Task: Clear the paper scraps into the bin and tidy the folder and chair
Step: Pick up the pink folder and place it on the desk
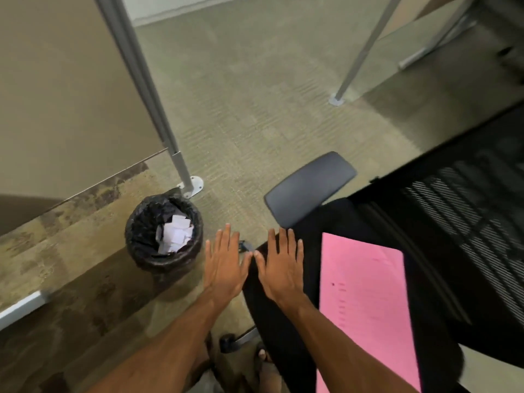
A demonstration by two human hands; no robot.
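A round bin (147,259) lined with a black bag stands on the carpet at lower left, with white paper scraps (175,233) inside. To its right is a black office chair (283,321) with a mesh back and a grey armrest (309,188). A pink folder (363,302) lies flat on the chair seat. My left hand (225,268) hovers flat and open between bin and chair, holding nothing. My right hand (280,265) is spread open over the seat's left edge, just left of the folder, also holding nothing.
A beige partition panel (65,89) with a grey metal post (158,114) and foot plate stands behind the bin. Another grey post (357,58) stands at upper right. Desk legs show at far upper right. A chair base caster (228,343) and my foot appear below.
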